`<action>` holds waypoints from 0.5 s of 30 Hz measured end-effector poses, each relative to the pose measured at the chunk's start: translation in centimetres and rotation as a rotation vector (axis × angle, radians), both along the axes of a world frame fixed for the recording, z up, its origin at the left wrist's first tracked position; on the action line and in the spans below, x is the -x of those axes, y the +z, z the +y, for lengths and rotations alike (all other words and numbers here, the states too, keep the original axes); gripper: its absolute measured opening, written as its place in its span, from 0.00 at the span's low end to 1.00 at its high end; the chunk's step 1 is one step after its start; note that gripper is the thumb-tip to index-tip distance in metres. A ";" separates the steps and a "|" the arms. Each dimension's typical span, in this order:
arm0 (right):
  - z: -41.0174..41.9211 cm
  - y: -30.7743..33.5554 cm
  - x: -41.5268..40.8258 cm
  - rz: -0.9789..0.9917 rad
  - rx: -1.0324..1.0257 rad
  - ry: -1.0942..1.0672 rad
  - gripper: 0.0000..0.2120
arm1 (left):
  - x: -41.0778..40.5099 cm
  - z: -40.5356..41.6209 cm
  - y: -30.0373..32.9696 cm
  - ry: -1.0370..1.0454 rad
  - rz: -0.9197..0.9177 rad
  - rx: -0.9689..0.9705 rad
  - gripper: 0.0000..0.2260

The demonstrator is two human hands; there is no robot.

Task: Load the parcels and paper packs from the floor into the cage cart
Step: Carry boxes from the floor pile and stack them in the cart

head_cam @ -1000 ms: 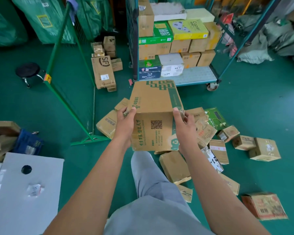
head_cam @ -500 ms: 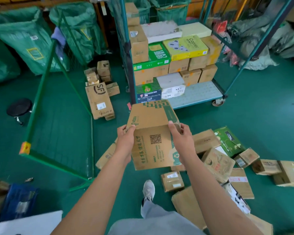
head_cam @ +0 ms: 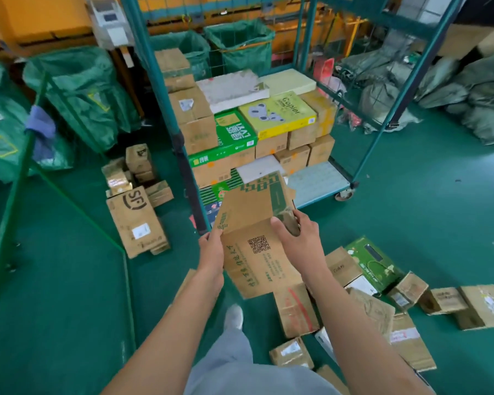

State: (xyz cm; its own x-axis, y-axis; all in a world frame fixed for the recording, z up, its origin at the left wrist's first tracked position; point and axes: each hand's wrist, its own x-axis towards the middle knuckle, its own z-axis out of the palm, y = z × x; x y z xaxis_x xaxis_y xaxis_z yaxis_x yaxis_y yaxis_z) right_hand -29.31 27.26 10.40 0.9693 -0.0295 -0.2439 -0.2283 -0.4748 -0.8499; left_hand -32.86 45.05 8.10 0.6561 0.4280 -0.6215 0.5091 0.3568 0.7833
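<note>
Grip: both hands remain clamped on one cardboard parcel [head_cam: 257, 240], the left hand [head_cam: 213, 252] flat-curled along its left edge, the right hand [head_cam: 297, 238] wrapped over the upper right corner with the thumb on the printed face. The parcel is held in the air, tilted, just in front of the cage cart [head_cam: 183, 155].

Change noted: over the last second the carrier has stepped forward. The cart, previously well apart at the top of the view, now fills the centre, and its open front deck [head_cam: 317, 178] lies directly beyond the parcel's far edge. The hold on the parcel is unchanged.

Assessment: transport is nearly complete; placement has not yet occurred. The stacked load [head_cam: 277, 115] occupies the rear and left, so the bare deck at front right appears the likely slot.

Outstanding: many loose parcels [head_cam: 382, 306] lie on the floor [head_cam: 425, 223] to the right, so the task is far from finished.
</note>
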 end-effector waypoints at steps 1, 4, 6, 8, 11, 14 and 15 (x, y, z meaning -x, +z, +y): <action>0.3 0.0 -1.4 0.002 -0.004 -0.008 0.41 | -1.5 0.4 -0.2 -0.001 0.000 0.003 0.19; 1.6 -0.2 -6.4 -0.007 0.002 -0.022 0.39 | -7.3 2.0 -0.5 -0.038 -0.002 0.000 0.17; 2.6 -0.2 -9.8 -0.001 -0.009 -0.049 0.39 | -11.0 3.2 -0.5 -0.058 -0.012 -0.005 0.16; 4.1 0.0 -14.0 -0.005 -0.036 -0.073 0.38 | -15.4 4.8 -0.4 -0.069 -0.029 -0.007 0.18; 6.9 0.5 -21.1 -0.025 -0.060 -0.096 0.37 | -22.8 7.6 -0.2 -0.099 -0.049 -0.011 0.20; 9.7 1.3 -28.3 -0.039 -0.066 -0.110 0.36 | -30.3 10.4 0.3 -0.065 -0.046 0.020 0.16; 10.3 1.6 -29.9 -0.040 -0.072 -0.116 0.36 | -32.0 10.9 0.5 -0.078 -0.051 0.020 0.16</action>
